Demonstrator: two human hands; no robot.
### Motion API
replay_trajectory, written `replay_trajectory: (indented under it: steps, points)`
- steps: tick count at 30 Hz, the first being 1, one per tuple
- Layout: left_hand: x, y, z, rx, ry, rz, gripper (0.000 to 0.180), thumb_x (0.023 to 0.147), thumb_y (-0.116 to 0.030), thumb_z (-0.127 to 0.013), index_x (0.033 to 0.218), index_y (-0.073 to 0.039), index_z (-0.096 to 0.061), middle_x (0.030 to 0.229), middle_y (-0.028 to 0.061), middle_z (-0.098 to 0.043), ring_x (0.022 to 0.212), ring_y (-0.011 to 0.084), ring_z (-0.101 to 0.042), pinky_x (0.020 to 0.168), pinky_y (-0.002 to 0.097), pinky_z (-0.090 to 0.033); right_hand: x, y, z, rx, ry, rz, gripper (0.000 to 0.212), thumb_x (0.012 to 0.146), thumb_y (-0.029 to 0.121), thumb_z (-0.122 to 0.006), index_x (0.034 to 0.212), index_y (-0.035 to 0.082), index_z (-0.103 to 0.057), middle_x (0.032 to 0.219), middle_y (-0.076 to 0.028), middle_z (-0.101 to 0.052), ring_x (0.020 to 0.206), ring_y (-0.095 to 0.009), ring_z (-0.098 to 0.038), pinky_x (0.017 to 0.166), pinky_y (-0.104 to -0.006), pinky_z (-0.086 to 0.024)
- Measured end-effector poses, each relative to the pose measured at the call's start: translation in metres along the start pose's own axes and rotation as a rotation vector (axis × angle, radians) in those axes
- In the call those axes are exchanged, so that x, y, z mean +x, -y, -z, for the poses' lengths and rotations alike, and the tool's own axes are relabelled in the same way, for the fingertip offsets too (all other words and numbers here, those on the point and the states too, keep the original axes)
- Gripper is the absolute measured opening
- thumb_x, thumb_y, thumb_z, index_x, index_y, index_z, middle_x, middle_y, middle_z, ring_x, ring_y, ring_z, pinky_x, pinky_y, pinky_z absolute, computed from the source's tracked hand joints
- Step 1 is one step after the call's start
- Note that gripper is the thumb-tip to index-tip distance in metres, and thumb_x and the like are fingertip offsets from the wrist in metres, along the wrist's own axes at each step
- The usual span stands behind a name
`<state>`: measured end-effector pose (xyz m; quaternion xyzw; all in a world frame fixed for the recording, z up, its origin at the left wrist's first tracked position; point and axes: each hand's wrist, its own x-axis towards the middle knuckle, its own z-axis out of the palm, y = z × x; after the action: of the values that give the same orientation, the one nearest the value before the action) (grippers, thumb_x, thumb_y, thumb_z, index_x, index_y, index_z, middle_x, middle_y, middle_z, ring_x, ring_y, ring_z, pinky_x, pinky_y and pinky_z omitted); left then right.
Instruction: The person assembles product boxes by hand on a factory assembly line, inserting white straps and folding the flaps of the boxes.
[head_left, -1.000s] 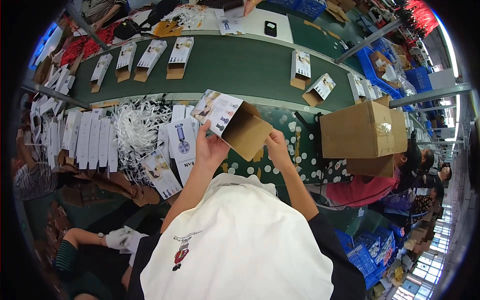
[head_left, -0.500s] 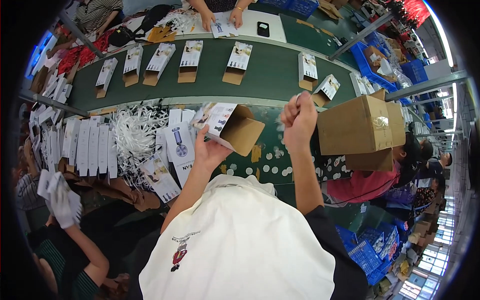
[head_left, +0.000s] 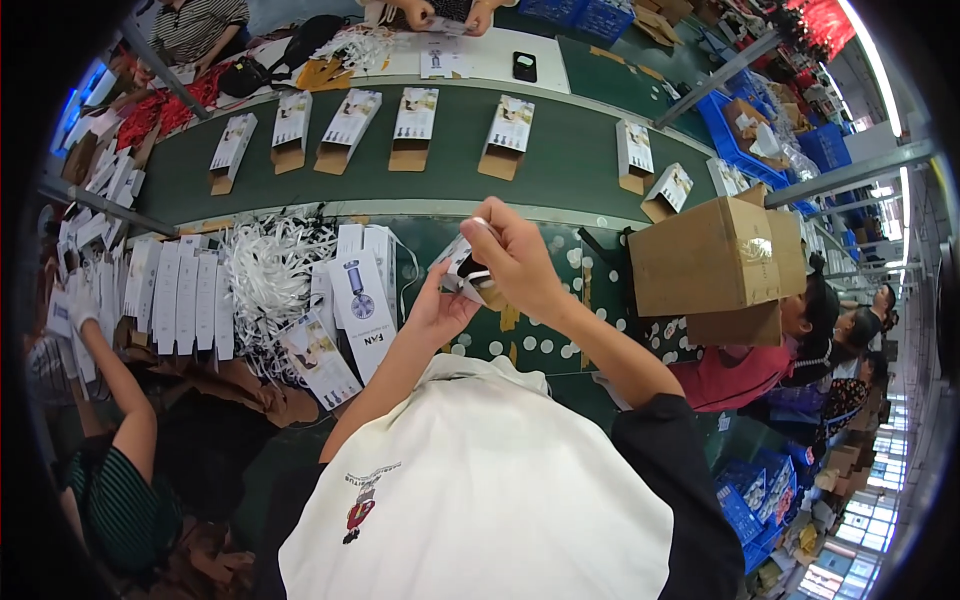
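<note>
Bringing our right hand (head_left: 518, 262) from beside the brown carton (head_left: 690, 258) to over the printed fan box (head_left: 453, 254), left of that carton, we now have both hands there: our left hand (head_left: 443, 316) grasps the box; the right's fingers look curled, gripping what we cannot tell.

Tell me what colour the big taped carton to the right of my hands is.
Brown; the carton shows best in the current head view.

Tube light (head_left: 876, 60): bright white strip, far right.
Windows (head_left: 862, 528): overexposed, near right.
Carton tape (head_left: 759, 248): glare patch.
Conveyor edge (head_left: 400, 208): bowed by lens.
Near-left area: dim.
Corners: black.
</note>
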<state>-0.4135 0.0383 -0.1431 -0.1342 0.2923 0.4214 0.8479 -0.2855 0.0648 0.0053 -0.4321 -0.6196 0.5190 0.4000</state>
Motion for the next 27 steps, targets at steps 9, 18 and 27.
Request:
replay_trajectory:
  steps: [9,18,27]
  points:
    - [0.005,-0.014,0.030,-0.210,0.090,0.121,0.051,0.094,-0.031,-0.054,0.125,0.009,-0.043,0.125,0.0212,-0.054,0.117,0.0292,-0.058,0.101,0.0338,-0.051,0.014,-0.012,0.005,-0.310,-0.076,0.029,0.020,0.098,0.017,-0.053,0.089,0.000,-0.051,0.063,0.000,-0.045,0.061,-0.006,-0.037,0.054,-0.0238,-0.034]
    - [0.009,-0.009,0.019,-0.176,0.127,0.216,0.050,0.094,-0.031,-0.054,0.124,0.008,-0.042,0.126,0.0200,-0.053,0.116,0.0314,-0.057,0.101,0.0368,-0.050,0.011,0.000,0.004,-0.481,0.043,-0.020,0.018,0.092,0.017,-0.059,0.093,-0.001,-0.056,0.072,-0.011,-0.061,0.073,-0.024,-0.063,0.067,-0.0312,-0.049]
    - [-0.025,-0.075,0.017,-0.066,0.097,-0.097,0.048,0.091,-0.034,-0.060,0.122,0.002,-0.050,0.113,0.0132,-0.063,0.104,0.0220,-0.064,0.093,0.0359,-0.054,-0.010,0.010,-0.044,-1.224,0.344,0.348,0.056,0.065,0.033,-0.080,0.110,0.006,-0.060,0.112,-0.007,-0.059,0.121,-0.026,-0.049,0.113,-0.0499,-0.026]
